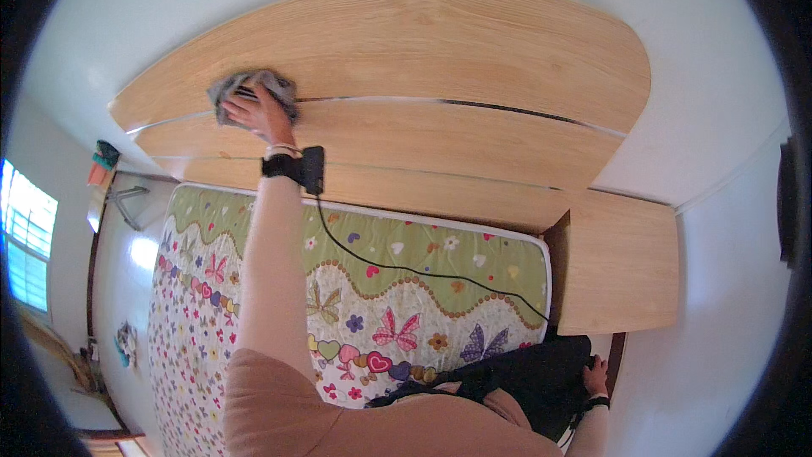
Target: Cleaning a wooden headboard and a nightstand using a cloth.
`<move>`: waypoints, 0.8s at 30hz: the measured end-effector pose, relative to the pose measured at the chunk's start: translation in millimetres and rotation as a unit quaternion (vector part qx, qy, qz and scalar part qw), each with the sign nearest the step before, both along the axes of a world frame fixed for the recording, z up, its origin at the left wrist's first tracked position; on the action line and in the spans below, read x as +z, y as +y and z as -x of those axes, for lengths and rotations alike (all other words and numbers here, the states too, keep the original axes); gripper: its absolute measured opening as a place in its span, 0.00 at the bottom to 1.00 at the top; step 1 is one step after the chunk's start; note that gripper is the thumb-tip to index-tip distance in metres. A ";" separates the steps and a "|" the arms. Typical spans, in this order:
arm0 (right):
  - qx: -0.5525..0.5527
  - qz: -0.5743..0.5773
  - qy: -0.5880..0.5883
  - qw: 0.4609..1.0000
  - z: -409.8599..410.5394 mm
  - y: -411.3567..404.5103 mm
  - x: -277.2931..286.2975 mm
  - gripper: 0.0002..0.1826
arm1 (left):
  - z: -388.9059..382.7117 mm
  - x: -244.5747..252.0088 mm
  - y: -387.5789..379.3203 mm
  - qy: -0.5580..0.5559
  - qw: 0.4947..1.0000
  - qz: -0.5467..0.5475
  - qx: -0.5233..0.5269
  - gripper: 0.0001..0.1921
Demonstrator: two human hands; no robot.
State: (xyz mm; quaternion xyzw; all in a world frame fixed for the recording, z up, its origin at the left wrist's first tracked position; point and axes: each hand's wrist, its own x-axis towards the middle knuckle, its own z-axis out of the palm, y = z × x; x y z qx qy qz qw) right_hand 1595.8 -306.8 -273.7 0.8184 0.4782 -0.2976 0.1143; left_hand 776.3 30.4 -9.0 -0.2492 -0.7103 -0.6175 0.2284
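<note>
My left hand is spread over a grey cloth, pressing it against the wooden headboard. The cloth bunches around my fingers and covers part of the metallic strip that runs along the headboard. A black device on a wrist strap sits at my left wrist, and a black cable trails from it across the mattress. Low on the right, my right hand rests beside my dark-clothed leg. Its fingers are partly hidden, so I cannot tell whether they grip anything.
A mattress with butterfly and heart prints lies below the headboard. To its right stands a wooden bedside cabinet. At the far left are a bright window, a folding metal frame and a small bundle on the floor.
</note>
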 end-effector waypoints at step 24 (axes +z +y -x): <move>-0.006 -0.063 0.018 0.998 13.9 -10.7 5.6 0.36 | -462.9 -61.8 -15.4 0.085 0.948 0.067 -0.298 0.34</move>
